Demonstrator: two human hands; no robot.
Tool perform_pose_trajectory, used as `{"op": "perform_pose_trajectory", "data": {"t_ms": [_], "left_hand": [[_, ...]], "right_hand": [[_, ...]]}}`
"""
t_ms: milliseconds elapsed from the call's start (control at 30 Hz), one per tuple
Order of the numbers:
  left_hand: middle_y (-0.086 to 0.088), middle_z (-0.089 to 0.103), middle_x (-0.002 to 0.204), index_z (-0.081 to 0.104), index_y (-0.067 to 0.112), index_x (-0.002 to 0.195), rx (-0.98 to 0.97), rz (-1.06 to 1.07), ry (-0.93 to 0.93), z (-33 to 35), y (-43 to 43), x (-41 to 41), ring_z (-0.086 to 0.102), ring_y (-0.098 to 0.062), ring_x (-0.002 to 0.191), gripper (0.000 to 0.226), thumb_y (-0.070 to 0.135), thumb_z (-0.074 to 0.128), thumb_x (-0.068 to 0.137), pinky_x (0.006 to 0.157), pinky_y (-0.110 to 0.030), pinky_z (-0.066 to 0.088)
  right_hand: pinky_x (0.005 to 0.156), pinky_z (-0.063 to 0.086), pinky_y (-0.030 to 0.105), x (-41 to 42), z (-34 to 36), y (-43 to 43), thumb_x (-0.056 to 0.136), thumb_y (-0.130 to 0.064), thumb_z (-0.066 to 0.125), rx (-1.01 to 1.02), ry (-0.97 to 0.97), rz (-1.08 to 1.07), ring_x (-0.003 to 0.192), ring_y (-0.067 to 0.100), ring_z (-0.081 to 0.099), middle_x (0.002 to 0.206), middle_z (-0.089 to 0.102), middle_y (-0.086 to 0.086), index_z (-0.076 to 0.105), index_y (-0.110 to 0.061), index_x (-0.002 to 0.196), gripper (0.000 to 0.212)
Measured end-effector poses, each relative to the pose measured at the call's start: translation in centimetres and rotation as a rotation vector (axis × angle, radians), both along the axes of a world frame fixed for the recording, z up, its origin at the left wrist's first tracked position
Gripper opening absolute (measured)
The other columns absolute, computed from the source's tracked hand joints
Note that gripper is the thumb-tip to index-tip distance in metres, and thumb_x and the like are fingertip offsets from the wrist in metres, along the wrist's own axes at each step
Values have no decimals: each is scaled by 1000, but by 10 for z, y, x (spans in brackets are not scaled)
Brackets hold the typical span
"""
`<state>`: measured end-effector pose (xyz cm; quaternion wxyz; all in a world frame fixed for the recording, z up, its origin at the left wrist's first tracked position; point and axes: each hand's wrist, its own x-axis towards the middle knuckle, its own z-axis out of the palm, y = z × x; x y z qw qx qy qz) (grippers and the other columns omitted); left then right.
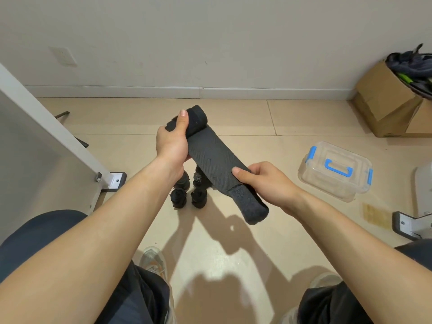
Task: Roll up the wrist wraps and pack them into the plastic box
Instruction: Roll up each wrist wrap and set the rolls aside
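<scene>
Now left hand (171, 141) grips wrist wrap (215, 157) roll; right hand (264, 181) pinches tail (velcro end).

Bright, even indoor light from above and behind, soft-edged shadows thrown forward across the glossy beige tiled floor (245, 118), pale sheen there, wide-angle stretch at lower corners, focus sharp throughout.

Open floor (275, 155) between rolled wraps (189, 195) and lidded plastic box (336, 171)

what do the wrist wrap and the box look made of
Wrist wrap: likely woven elastic fabric, matte black; a fine ribbed weave shows, and its fuzzy end looks like hook-and-loop. Plastic box: clear glossy plastic, see-through, with blue clips and handle.
</scene>
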<state>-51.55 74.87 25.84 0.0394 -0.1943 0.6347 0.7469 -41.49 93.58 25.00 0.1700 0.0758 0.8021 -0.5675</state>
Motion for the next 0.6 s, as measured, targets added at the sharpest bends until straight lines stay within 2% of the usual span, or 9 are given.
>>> {"op": "perform_pose_trajectory", "data": {"t_ms": [67, 167, 200, 233, 300, 333, 400, 500, 600], "left_hand": [[-5, 74, 114, 64, 18, 120, -53, -44, 40, -2, 1, 1, 73, -26, 104, 83, 78, 70, 63, 81, -49, 63], [-2, 75, 113, 64, 21, 117, -121, -142, 110, 3, 8, 4, 72, -23, 105, 76, 76, 71, 66, 92, -53, 59], [-3, 75, 113, 63, 20, 117, -130, -188, 124, 6, 11, 6, 72, -23, 106, 71, 72, 72, 69, 93, -52, 59], [-5, 75, 113, 63, 19, 117, -128, -237, 139, 7, 13, 7, 72, -24, 106, 67, 68, 73, 72, 94, -52, 58], [-6, 75, 110, 63, 17, 113, -126, -323, 169, 6, 19, 11, 73, -25, 104, 59, 61, 74, 75, 96, -52, 57], [-4, 75, 107, 62, 18, 111, -131, -356, 181, 5, 22, 14, 73, -24, 103, 58, 61, 75, 75, 97, -51, 57], [-1, 74, 104, 62, 19, 109, -136, -426, 200, 3, 27, 21, 72, -23, 102, 60, 63, 76, 71, 98, -50, 56], [-3, 73, 103, 60, 16, 112, -133, -536, 216, -2, 35, 31, 70, -20, 101, 65, 62, 75, 68, 99, -48, 54], [-2, 70, 98, 57, 17, 112, -179, -605, 233, -6, 42, 39, 68, -16, 94, 59, 59, 72, 73, 94, -46, 54]], "right_hand": [[68, 40, 33, 2, -1, 3, 102, -41, 58, 12, -85, 64, 67, 17, 51, 72, 58, 4, 67, -1, 80, 46], [74, 45, 29, 4, -6, 7, 97, -52, 60, 210, -212, 147, 84, 16, 60, 90, 64, -3, 64, -15, 94, 37], [79, 45, 29, 5, -9, 8, 92, -59, 64, 269, -213, 132, 95, 15, 60, 101, 63, -5, 61, -18, 106, 43], [87, 45, 29, 4, -9, 8, 85, -66, 67, 265, -194, 81, 106, 15, 59, 115, 60, -5, 57, -21, 121, 59], [102, 45, 33, -1, -4, 10, 67, -78, 69, 101, -69, -85, 122, 11, 55, 135, 52, -6, 45, -27, 143, 94], [105, 45, 34, -4, -1, 11, 63, -80, 67, 10, 24, -151, 123, 8, 55, 137, 52, -7, 43, -29, 145, 100], [104, 45, 34, -11, 7, 13, 67, -77, 62, -139, 126, -225, 120, 5, 58, 135, 57, -8, 45, -33, 145, 91], [100, 47, 39, -16, 7, 12, 79, -72, 54, -247, 125, -263, 118, 15, 64, 129, 66, -4, 53, -34, 133, 66], [97, 54, 45, -18, 2, 9, 74, -78, 54, -257, 129, -327, 111, 20, 69, 118, 72, 0, 62, -29, 114, 63]]}}
